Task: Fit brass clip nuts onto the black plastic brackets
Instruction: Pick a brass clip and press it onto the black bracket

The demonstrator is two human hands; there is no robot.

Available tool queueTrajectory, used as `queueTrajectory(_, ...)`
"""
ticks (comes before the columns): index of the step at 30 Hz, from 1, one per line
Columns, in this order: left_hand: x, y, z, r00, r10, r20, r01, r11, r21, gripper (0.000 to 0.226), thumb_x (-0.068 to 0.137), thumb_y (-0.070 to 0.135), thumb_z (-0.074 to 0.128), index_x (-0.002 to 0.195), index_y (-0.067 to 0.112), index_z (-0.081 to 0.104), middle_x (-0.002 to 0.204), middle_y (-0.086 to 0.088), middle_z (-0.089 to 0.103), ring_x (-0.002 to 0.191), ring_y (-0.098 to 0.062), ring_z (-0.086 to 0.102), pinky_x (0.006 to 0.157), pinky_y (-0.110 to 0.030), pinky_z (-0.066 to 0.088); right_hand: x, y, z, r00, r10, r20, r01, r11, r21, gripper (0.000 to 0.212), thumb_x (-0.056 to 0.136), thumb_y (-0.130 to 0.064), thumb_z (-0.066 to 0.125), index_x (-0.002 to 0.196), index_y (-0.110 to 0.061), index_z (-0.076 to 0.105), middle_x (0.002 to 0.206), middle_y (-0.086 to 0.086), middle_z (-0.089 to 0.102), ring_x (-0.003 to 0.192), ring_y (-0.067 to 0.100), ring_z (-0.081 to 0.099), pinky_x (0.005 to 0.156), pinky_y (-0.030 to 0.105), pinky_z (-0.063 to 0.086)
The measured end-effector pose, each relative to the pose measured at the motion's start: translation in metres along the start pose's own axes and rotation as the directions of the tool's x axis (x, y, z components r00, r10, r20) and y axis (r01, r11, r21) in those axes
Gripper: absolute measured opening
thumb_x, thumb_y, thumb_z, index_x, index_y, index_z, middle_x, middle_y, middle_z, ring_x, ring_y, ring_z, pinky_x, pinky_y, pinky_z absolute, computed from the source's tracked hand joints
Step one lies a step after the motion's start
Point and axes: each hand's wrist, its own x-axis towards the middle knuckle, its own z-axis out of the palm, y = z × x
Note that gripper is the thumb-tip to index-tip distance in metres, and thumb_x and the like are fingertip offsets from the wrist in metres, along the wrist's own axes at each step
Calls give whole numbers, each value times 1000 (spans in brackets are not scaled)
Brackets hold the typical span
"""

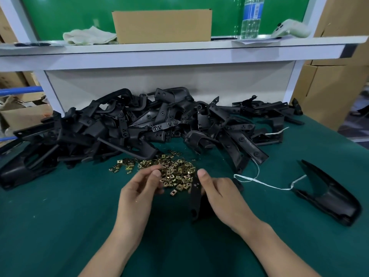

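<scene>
The plastic brackets (139, 124) were matte black and the clip nuts (175, 172) shiny brass-gold, on a dark teal mat (60, 216). Behind stood a plain brown cardboard box (161, 27), a pale cream cloth (89, 36), a bright green board (69, 13) and a white shelf (179, 48).

Green table (79, 216): black brackets (123, 124) heaped along back edge, brass nuts (175, 170) mid-table just in front, lone bracket (329, 196) & white string (259, 182) nr right edge.

Brass clip nuts (175, 172) shiny metal; brackets (139, 124) glossy black plastic; table (60, 216) matt cloth.
</scene>
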Motion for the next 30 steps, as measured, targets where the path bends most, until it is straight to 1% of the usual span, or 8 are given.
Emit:
queueTrajectory(1, -3, 0, 4, 1000, -5, 6, 5, 1000, 8, 26, 83, 45, 66, 105, 34, 75, 83, 2, 71, 82, -12, 66, 82, -28, 54, 0, 1, 0, 1000, 9, -16, -9, 999, 31, 87, 88, -87, 17, 71, -17, 65, 58, -9, 58, 58, 8, 55, 64, 29, 46)
queueTrajectory(4, -8, 1, 12, 1000, 8, 17, -10, 991, 130, 19, 87, 41, 63, 100, 36, 76, 79, 6, 74, 75, -2, 68, 70, -8, 48, 0, 0, 0, 1000, -10, -29, 12, 996, 84, 44, 94, -78, 30, 94, -49, 64, 58, -16, 59, 58, 4, 55, 59, 18, 38)
queueTrajectory(7, -10, 2, 16, 999, -5, 36, -2, 981, 196, 16, 97, 23, 61, 106, 30, 73, 77, 10, 74, 72, 2, 67, 66, -4, 45, 1, 0, 2, 998, -66, -7, 66, 994, 85, 21, 101, -56, 46, 111, -47, 62, 51, -8, 51, 47, 7, 42, 50, 20, 32)
queueTrajectory(9, -10, 3, 17, 999, -20, 47, 9, 979, 205, 17, 98, 19, 60, 106, 28, 72, 76, 11, 73, 71, 2, 66, 66, -4, 45, 0, -2, 5, 994, -108, 15, 107, 994, 29, 20, 99, -52, 48, 112, -46, 61, 51, -6, 52, 45, 10, 43, 50, 19, 31)
queueTrajectory(14, -12, 5, 18, 994, -40, 97, 18, 976, 218, 14, 96, 20, 63, 101, 28, 74, 78, 8, 74, 73, -3, 67, 65, -8, 48, 0, -1, 8, 991, -130, 34, 128, 991, 46, 29, 93, -66, 47, 109, -46, 61, 52, -2, 54, 45, 11, 44, 49, 20, 32)
queueTrajectory(18, -15, 4, 19, 991, -41, 129, 9, 970, 241, 12, 96, 23, 64, 98, 29, 74, 78, 6, 73, 73, -3, 67, 66, -9, 48, 2, 2, 9, 989, -141, 43, 138, 988, 75, 27, 93, -67, 51, 106, -46, 63, 60, 6, 61, 50, 19, 50, 54, 38, 44)
queueTrajectory(23, -18, 5, 21, 990, 16, 142, -58, 955, 291, 11, 97, 26, 62, 99, 30, 71, 78, 10, 71, 74, 0, 65, 66, -7, 46, 1, 4, 8, 988, -153, 35, 148, 982, 120, 24, 96, -63, 54, 103, -43, 64, 62, 1, 58, 48, 8, 41, 50, 27, 35)
queueTrajectory(30, -17, 6, 21, 989, 40, 145, -85, 944, 319, 11, 99, 26, 58, 102, 27, 69, 79, 12, 71, 74, 0, 65, 67, -7, 44, 0, 1, 7, 987, -158, 35, 152, 978, 141, 25, 96, -65, 52, 104, -44, 63, 68, 1, 64, 55, 22, 52, 56, 39, 46)
